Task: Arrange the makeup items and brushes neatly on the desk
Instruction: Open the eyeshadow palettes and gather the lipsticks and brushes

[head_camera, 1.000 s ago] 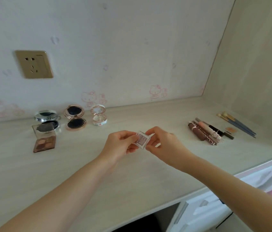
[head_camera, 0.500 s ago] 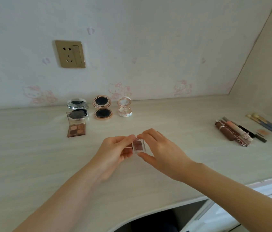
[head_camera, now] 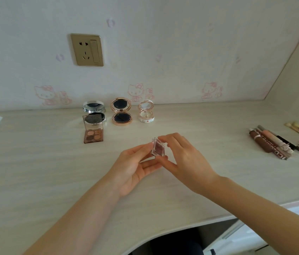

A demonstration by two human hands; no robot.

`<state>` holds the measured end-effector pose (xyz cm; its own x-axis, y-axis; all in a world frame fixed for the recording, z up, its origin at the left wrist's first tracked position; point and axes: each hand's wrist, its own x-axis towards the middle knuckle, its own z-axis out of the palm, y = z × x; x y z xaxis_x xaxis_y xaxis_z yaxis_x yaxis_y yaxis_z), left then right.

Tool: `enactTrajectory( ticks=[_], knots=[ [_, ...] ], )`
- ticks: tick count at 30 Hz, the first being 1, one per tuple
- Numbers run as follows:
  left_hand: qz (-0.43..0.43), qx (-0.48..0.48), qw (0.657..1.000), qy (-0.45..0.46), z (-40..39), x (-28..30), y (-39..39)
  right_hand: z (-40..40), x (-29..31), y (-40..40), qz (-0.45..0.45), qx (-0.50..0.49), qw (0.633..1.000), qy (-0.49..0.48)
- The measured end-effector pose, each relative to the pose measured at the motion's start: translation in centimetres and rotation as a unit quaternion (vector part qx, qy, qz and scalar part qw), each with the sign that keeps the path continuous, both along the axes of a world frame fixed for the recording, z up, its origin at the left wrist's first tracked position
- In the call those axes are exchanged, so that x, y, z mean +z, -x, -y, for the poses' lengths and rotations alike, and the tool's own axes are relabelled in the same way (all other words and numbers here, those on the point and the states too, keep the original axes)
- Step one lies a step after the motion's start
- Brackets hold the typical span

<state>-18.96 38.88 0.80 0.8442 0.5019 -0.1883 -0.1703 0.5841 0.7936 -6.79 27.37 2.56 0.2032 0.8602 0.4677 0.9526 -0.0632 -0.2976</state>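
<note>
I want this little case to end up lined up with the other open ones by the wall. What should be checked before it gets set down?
1. Grip on the small clear eyeshadow case: held between the left hand and the right hand, above the desk. Ok.
2. Lid state of that case: cannot tell.
3. Free spot beside the four-pan palette: bare desk to its right, in front of the rose-gold compact. Ok.
4. Back row upright: silver compact, rose-gold compact and white compact all stand open. Ok.
5. Path to that spot: nothing lies between. Ok.
</note>
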Motion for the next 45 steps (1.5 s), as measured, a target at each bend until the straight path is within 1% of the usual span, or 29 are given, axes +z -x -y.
enactTrajectory(
  ticks=[5,13,17,24,27,33,39,45],
  knots=[
    [-0.002,0.004,1.0,0.001,-0.1,-0.2,0.0,0.1,0.3,-0.2,0.024,0.023,0.999,0.011],
    [0.013,-0.005,1.0,0.004,-0.2,-0.2,0.1,0.2,0.4,-0.7,-0.014,0.07,0.997,0.002],
    [0.013,0.0,1.0,0.003,-0.2,-0.2,0.2,0.3,0.4,-0.5,-0.033,0.076,0.997,-0.009],
    [0.01,-0.004,1.0,-0.002,-0.2,-0.2,0.3,0.3,0.6,-0.7,-0.033,0.056,0.998,-0.011],
    [0.016,-0.008,1.0,0.004,-0.2,-0.2,0.2,-0.1,1.0,-1.1,-0.059,0.037,0.997,-0.015],
    [0.027,-0.004,0.999,0.021,-0.3,0.1,0.3,-1.9,1.6,-1.6,-0.142,0.02,0.989,-0.02],
    [0.025,0.01,0.999,0.044,-0.7,0.1,0.5,-3.8,1.8,-1.8,-0.171,0.027,0.985,-0.002],
    [0.016,0.03,0.997,0.07,-1.1,0.4,0.8,-5.2,2.0,-1.9,-0.175,0.032,0.984,0.02]
  ],
)
